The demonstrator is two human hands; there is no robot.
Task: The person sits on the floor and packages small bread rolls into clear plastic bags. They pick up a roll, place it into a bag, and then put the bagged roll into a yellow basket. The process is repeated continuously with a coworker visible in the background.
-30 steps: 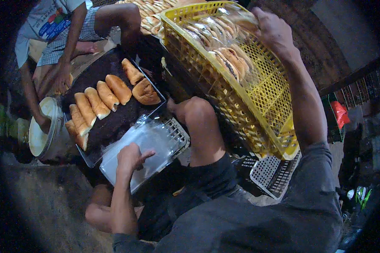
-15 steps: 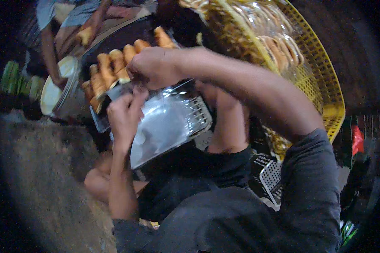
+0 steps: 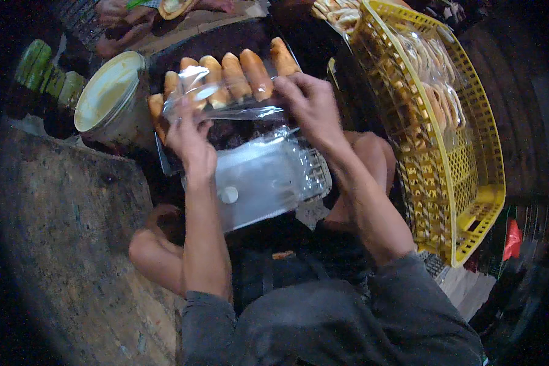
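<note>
Wooden board [image 3: 85, 238]: broad, worn and stained, on the left side.
Yellow crate [image 3: 449, 195]: slatted plastic, standing tilted on the right.
Dark tray [image 3: 226, 36]: thin-edged, in front of the person, beyond the bag stack.
Bucket [image 3: 127, 125]: round, pale inside, just beside the tray's left edge; smears on its wall.
Bag stack [image 3: 259, 174]: flat clear plastic, laid above the person's lap, nearer than the tray.
White basket [image 3: 317, 174]: perforated plastic, its right end showing from under the bag stack.
Clear bag [image 3: 244, 113]: one, stretched between the two hands, over the tray's near part; some buns show through it.
Right hand [image 3: 311, 107]: fingers bent, pinching the bag's right end, close to the rightmost buns.
Left hand [image 3: 192, 140]: somewhat blurred, fingers closed on the bag's left end.
Packed buns [image 3: 442, 104]: bagged in clear plastic, lying in the crate.
Long buns [image 3: 233, 76]: golden brown, side by side in a row on the tray.
Split bun [image 3: 175, 7]: at the top edge, near a co-worker's limbs, partly cut off from view.
Red piece [image 3: 512, 240]: right of the crate.
White disc [image 3: 229, 194]: small, on the bag stack.
</note>
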